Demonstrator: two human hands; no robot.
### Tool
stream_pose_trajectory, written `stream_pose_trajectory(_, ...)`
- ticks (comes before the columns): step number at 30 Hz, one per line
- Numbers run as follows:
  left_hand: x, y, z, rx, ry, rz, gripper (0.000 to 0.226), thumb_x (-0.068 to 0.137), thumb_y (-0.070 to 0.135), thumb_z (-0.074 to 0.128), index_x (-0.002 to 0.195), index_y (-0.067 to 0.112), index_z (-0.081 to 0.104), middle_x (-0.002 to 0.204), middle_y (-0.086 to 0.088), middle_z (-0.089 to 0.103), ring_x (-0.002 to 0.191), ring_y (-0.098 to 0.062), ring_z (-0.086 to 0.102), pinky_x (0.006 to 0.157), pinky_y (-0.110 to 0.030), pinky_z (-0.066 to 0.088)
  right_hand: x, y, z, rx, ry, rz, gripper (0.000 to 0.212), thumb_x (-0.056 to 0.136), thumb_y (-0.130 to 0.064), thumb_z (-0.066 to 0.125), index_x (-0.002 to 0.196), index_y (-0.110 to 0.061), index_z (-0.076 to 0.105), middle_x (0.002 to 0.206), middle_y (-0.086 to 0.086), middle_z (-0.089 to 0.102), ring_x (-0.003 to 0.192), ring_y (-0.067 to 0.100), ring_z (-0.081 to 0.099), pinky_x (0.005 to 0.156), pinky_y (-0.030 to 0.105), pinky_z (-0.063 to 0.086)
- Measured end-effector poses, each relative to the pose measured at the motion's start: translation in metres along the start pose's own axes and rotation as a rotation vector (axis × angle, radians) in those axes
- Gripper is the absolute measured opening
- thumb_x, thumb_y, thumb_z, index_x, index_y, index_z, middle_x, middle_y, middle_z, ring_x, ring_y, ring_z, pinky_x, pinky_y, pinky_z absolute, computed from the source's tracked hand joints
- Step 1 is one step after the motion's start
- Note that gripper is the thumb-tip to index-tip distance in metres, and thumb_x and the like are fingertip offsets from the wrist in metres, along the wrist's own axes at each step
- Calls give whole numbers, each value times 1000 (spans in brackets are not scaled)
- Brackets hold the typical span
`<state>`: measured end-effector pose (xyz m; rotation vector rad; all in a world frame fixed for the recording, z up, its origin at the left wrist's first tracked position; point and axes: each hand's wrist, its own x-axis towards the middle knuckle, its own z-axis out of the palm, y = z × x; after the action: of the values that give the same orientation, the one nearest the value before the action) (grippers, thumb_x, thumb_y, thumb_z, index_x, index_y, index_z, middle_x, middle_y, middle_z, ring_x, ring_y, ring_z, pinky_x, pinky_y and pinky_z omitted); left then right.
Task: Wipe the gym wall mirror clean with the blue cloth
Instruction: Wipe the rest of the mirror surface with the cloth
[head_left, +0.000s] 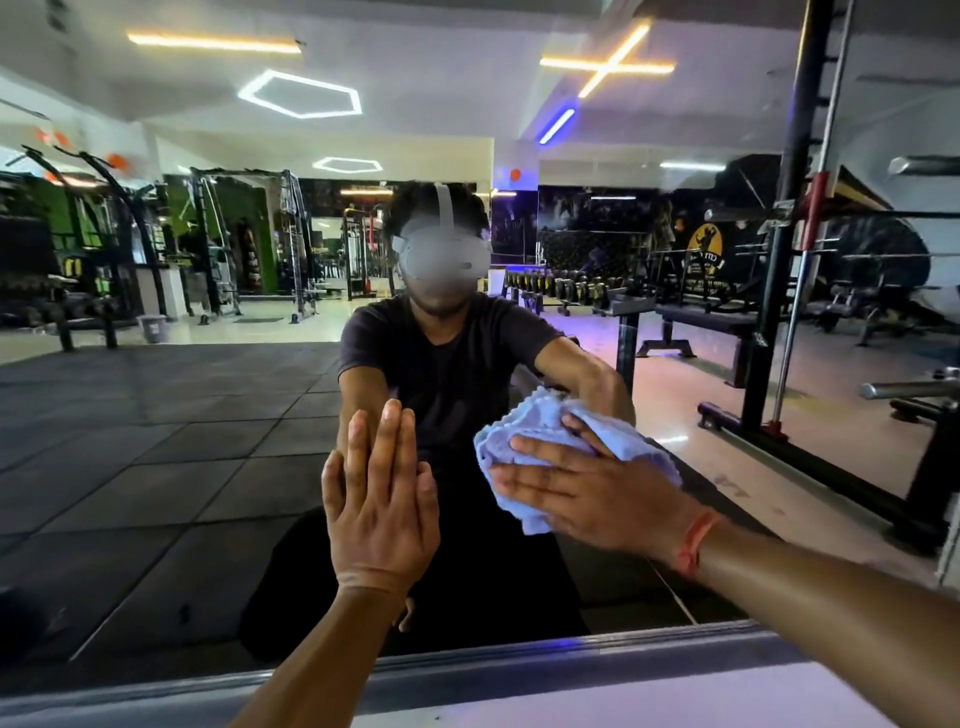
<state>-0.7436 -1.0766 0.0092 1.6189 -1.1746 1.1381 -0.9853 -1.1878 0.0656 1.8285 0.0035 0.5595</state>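
Presently: blue cloth (545, 447), bunched, long axis slanting upper-left to lower-right, pressed on the wall mirror (182, 415) beneath the right hand (597, 493), fingers spread flat and pointing left. Left hand (379, 504), fingers straight, pointing up, flat on glass, just left of cloth.

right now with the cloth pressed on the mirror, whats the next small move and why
Probably sweep the blue cloth sideways across the mirror: the right hand presses it flat on the glass, and the left hand braces flat beside it.
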Motion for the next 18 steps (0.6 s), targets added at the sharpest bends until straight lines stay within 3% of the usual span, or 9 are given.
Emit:
stream_pose_trajectory(2, -1, 1, -4, 6, -21, -4, 67, 102, 37, 34, 164, 22, 16, 171, 3, 16, 158, -24, 14, 124, -45, 13, 13, 58, -11, -279, 87, 72, 71, 104, -33, 53, 160, -2, 22, 168, 20, 15, 156, 31, 14, 127, 51, 8)
stream_pose_trajectory(5, 8, 6, -20, 7, -58, -16, 64, 99, 42, 38, 158, 18, 37, 165, -1, 29, 151, -28, 26, 117, -49, 22, 33, 94, -24, 78, 199, 603, 56, 107, -36, 46, 159, -21, 35, 167, -1, 27, 155, 23, 23, 122, 58, 20)
stream_pose_trajectory(7, 34, 8, -38, 6, -68, 8, 59, 98, 43, 44, 151, 18, 49, 156, -4, 37, 139, -33, 36, 109, -52, 28, 50, 66, -29, 229, 211, 767, 56, 103, -32, 48, 157, -23, 39, 167, -5, 29, 156, 27, 21, 114, 62, 29)
stream_pose_trajectory(8, 56, 6, -48, 3, -60, 41, 56, 98, 42, 48, 149, 18, 52, 153, -5, 39, 136, -34, 38, 107, -51, 28, 57, 50, -27, 244, 187, 708, 57, 102, -32, 47, 158, -23, 39, 167, -5, 27, 157, 28, 19, 115, 63, 30)
stream_pose_trajectory(10, 106, 0, -67, -25, -40, 117, 53, 100, 38, 49, 148, 16, 52, 153, -7, 42, 140, -32, 38, 110, -49, 31, 69, 46, -23, 204, 122, 324, 52, 105, -35, 43, 156, -26, 42, 166, -7, 31, 156, 25, 21, 119, 61, 26)
stream_pose_trajectory(12, 157, -5, -79, -36, -20, 233, 52, 104, 35, 44, 150, 12, 48, 155, -7, 43, 145, -30, 35, 113, -48, 35, 86, 95, -29, 151, 82, -1, 46, 109, -38, 39, 153, -26, 47, 163, -5, 37, 155, 25, 26, 124, 57, 18)
stream_pose_trajectory(13, 181, -8, -83, -32, 6, 298, 52, 104, 33, 44, 151, 10, 47, 155, -9, 43, 147, -31, 34, 115, -48, 35, 95, 128, -33, 107, 97, -17, 46, 110, -38, 37, 153, -25, 46, 163, -3, 37, 154, 25, 26, 125, 55, 15)
stream_pose_trajectory(16, 244, -11, -94, -14, 59, 408, 54, 104, 31, 41, 154, 9, 42, 157, -12, 43, 149, -31, 33, 119, -46, 31, 99, 209, -47, 17, 199, 527, 48, 107, -42, 39, 152, -30, 45, 161, -6, 41, 152, 23, 34, 123, 56, 20)
stream_pose_trajectory(18, 275, -9, -100, 16, 68, 439, 55, 104, 31, 39, 155, 10, 40, 159, -11, 41, 151, -28, 31, 121, -44, 29, 101, 202, -48, 109, 350, 914, 47, 106, -39, 39, 150, -26, 50, 158, -1, 45, 150, 30, 36, 119, 56, 29)
